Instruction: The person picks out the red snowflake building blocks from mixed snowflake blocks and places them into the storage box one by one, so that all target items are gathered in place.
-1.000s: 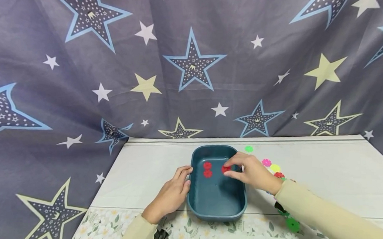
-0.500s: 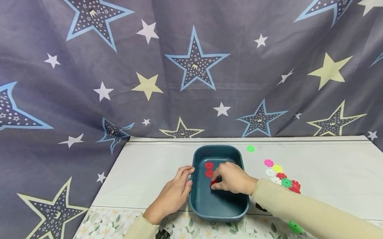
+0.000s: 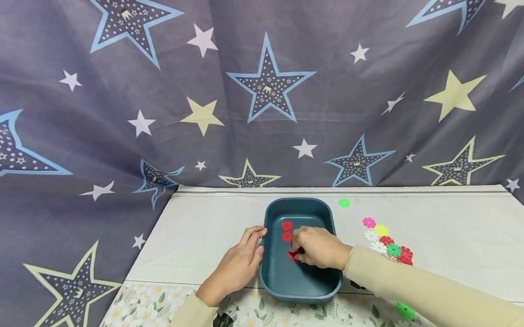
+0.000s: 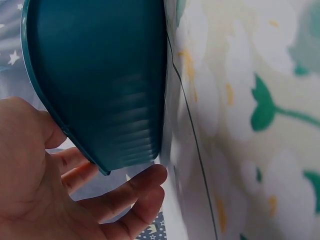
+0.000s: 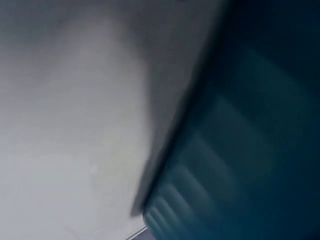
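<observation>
In the head view a dark teal plastic tub (image 3: 302,296) stands at the front middle of the table. My left hand (image 3: 238,261) holds its left rim, fingertips over the edge and thumb against the outer wall; the left wrist view shows the curled fingers (image 4: 142,192) by the tub's outside. My right hand (image 3: 320,248) reaches inside and pinches a red flower-shaped disc (image 3: 292,255) low over the tub floor, partly hidden by the fingers. Two more red flower discs (image 3: 287,231) lie in the tub just beyond it, one behind the other. The right wrist view shows only the tub's outer wall (image 5: 215,165).
Right of the tub lies a loose row of flower discs in pink (image 3: 369,222), yellow (image 3: 381,230), white (image 3: 371,236), red and green (image 3: 393,250). A light green disc (image 3: 344,203) lies behind, another green disc (image 3: 405,311) by the right sleeve. A star-patterned curtain (image 3: 257,98) hangs behind.
My right hand has moved left and toward me inside the tub, carrying the red disc from the right side to near the other two. My left hand stays at the rim.
</observation>
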Action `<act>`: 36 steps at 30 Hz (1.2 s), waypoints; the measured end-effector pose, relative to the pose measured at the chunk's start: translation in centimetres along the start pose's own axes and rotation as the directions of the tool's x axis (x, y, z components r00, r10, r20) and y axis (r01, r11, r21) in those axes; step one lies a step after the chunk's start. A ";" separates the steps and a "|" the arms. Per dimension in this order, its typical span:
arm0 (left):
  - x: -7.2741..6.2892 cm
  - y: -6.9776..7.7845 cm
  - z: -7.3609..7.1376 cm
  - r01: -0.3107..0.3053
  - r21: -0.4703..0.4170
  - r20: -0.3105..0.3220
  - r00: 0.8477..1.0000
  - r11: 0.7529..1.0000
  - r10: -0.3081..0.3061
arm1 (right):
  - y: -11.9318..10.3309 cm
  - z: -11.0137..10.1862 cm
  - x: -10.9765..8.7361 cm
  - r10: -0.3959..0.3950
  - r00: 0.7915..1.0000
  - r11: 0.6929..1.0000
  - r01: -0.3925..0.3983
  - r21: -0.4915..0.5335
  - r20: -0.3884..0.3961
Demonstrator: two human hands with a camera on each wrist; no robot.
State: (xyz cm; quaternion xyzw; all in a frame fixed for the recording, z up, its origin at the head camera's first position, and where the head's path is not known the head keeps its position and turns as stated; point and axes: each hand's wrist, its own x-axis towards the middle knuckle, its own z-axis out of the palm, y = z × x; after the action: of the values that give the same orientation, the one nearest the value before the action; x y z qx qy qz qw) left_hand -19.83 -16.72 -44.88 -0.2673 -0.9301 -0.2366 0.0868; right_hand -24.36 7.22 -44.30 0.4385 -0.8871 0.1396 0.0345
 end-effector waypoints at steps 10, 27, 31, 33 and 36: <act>0.1 0.0 0.1 0.014 0.010 -0.002 1.000 1.000 -0.014 | 0.0 0.1 -0.1 -0.008 1.000 0.998 0.008 -0.064 0.005; 0.1 0.5 -0.1 0.006 -0.001 0.002 1.000 1.000 -0.006 | 1.6 -2.6 -2.7 0.032 0.939 0.993 0.008 0.114 -0.344; 0.1 0.3 0.1 0.004 -0.010 0.000 1.000 1.000 -0.004 | 3.4 -3.6 -4.7 0.024 0.890 0.992 0.035 0.121 -0.456; 0.1 0.3 0.1 -0.001 -0.015 -0.011 1.000 1.000 0.001 | 4.3 -3.8 -5.7 0.027 0.876 0.993 0.032 0.113 -0.482; 0.1 0.2 0.2 -0.009 -0.022 -0.027 1.000 1.000 0.008 | 5.6 -4.0 -7.3 0.056 0.870 0.996 -0.012 0.092 -0.491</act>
State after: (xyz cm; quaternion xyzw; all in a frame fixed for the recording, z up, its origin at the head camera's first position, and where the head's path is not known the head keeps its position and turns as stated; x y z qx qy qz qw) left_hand -19.81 -16.46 -44.92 -0.2689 -0.9250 -0.2501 0.0974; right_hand -24.55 17.18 -43.03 0.3741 -0.8497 0.2854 0.2380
